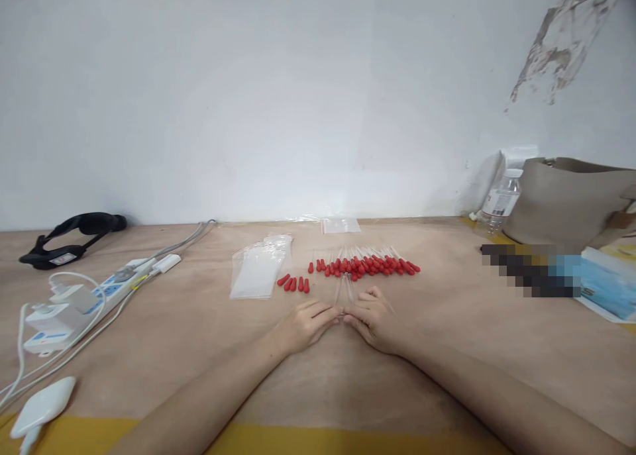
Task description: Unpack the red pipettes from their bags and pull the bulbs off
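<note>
A few clear glass tubes (344, 295) are pinched at their near ends between the fingertips of the left hand (304, 324) and the right hand (373, 317), low over the table (199, 349). Gathering seems under way; squaring the ends is called for next. Five loose red caps (293, 283) are counted; the capped droppers (365, 265) are too many to count.

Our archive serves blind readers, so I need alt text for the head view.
Left hand and right hand meet over clear glass tubes on a wooden table. Behind lie red-capped droppers, loose red caps and plastic bags.
</note>
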`<state>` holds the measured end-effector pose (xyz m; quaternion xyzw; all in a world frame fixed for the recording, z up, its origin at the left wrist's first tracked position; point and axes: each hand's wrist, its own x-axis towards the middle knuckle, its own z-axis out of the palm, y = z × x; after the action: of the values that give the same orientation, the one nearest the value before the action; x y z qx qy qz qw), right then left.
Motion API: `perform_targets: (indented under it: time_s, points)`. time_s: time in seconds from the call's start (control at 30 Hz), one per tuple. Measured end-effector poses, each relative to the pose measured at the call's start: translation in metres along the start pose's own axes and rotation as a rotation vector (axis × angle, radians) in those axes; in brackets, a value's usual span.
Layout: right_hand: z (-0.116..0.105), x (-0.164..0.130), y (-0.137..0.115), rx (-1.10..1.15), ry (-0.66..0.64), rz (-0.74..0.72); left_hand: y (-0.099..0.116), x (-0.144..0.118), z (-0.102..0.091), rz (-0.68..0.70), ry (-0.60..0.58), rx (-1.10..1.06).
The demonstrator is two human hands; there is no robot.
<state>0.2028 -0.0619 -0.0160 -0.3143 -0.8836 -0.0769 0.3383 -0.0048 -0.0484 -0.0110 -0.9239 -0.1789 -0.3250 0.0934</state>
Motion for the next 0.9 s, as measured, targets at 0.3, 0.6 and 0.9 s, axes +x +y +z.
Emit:
perform_targets:
  time_s: [0.3,0.6,0.9]
  points:
    - [-0.004,-0.001,-0.003,-0.049,0.063,-0.031,0.000,-0.001,-0.002,-0.144,-0.108,-0.123]
    - [-0.011,-0.015,0.010,-0.080,0.114,0.001,-0.004,-0.011,-0.008,-0.210,-0.098,-0.109]
    - [-0.014,-0.010,0.026,-0.107,0.136,0.256,-0.051,-0.004,-0.038,-0.761,0.101,-0.032]
